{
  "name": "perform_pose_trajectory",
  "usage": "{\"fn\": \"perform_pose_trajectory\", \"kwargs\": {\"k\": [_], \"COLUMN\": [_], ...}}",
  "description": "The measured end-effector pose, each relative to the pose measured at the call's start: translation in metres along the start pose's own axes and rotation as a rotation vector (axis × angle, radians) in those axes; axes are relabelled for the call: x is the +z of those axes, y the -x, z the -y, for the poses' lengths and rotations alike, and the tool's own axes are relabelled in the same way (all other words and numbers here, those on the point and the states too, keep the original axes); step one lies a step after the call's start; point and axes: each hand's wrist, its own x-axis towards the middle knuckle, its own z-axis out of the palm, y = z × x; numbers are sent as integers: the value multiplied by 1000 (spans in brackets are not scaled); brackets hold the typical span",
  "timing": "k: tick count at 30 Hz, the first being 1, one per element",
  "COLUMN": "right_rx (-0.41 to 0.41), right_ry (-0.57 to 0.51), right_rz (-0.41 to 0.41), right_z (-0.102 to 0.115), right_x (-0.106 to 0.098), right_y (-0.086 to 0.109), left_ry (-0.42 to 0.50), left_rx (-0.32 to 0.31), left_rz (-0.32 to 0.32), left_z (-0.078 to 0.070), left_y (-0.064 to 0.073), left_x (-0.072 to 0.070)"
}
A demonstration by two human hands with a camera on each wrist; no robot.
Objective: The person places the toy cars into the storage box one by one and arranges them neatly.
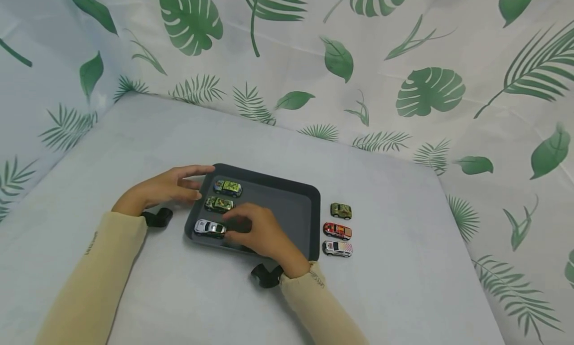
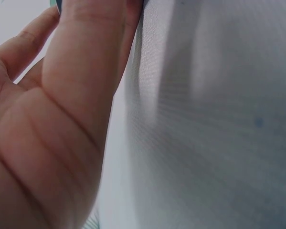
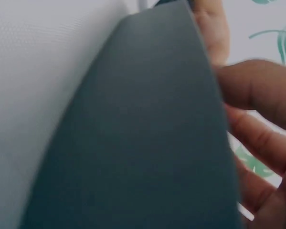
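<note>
A dark grey tray lies on the white table. My left hand rests at the tray's left rim, fingers extended and touching its edge; the left wrist view shows mostly palm and thumb. Over the tray's front part, my right hand curves thumb and index finger around a red toy car, largely hidden beneath the hand. Left of those fingertips sits a silver-white toy car. Behind it stand a green camouflage toy car and a yellow-green toy car, forming a column along the tray's left side.
Right of the tray, on the table, a green camouflage car, a red and tan car and a white patterned car stand in a column. A leaf-print curtain borders the table. Dark wrist cameras sit beneath both wrists.
</note>
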Motion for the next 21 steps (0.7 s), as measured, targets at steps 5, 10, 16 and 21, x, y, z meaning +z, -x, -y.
{"fn": "perform_pose_trajectory", "kwargs": {"k": [5, 10, 16, 21], "right_rx": [-42, -59, -99, -106], "right_ry": [-107, -216, -272, -291], "right_rz": [67, 140, 178, 178], "right_z": [-8, -14, -21, -27], "right_x": [-13, -25, -38, -46], "right_y": [6, 13, 22, 31], "left_ry": [-8, -20, -9, -9], "left_rx": [3, -4, 0, -3], "left_rz": [-2, -7, -4, -5], "left_z": [0, -1, 0, 1], "left_y": [0, 0, 0, 0], "left_x": [0, 0, 0, 0]}}
